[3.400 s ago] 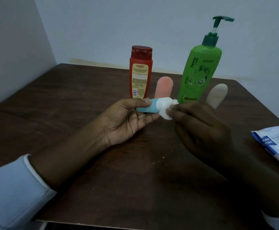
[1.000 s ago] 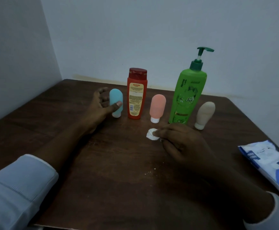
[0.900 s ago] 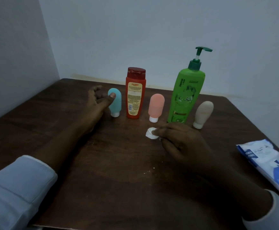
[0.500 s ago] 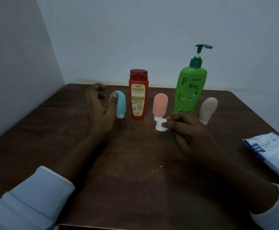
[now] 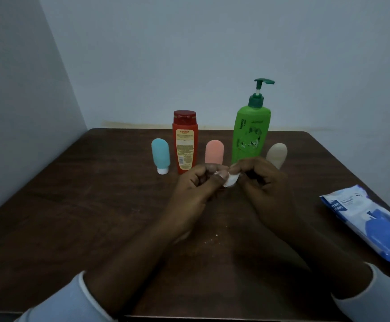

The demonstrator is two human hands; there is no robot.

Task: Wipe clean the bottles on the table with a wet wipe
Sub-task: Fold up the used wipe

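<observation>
Held: wet wipe (image 5: pixel 231 180), wadded, pinched by curled fingers of left hand (image 5: pixel 195 184) and right hand (image 5: pixel 267 189) together. Standing: five bottles (image 5: pixel 251 138), upright on counter (image 5: pixel 84 217), 12 o'clock of hands, none held. Wiped count: cannot tell.

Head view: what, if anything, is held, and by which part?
A small crumpled white wet wipe: the left hand pinches its left side, the right hand its right.

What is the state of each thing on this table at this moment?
blue bottle: standing on its white cap, untouched.
red bottle: upright, cap closed.
pink bottle: upright, bottom hidden behind left hand.
green pump bottle: upright, untouched.
beige bottle: upright, partly hidden behind right hand.
wet wipe: crumpled, pinched between both hands.
wipes pack: lying flat, at the right.
</observation>
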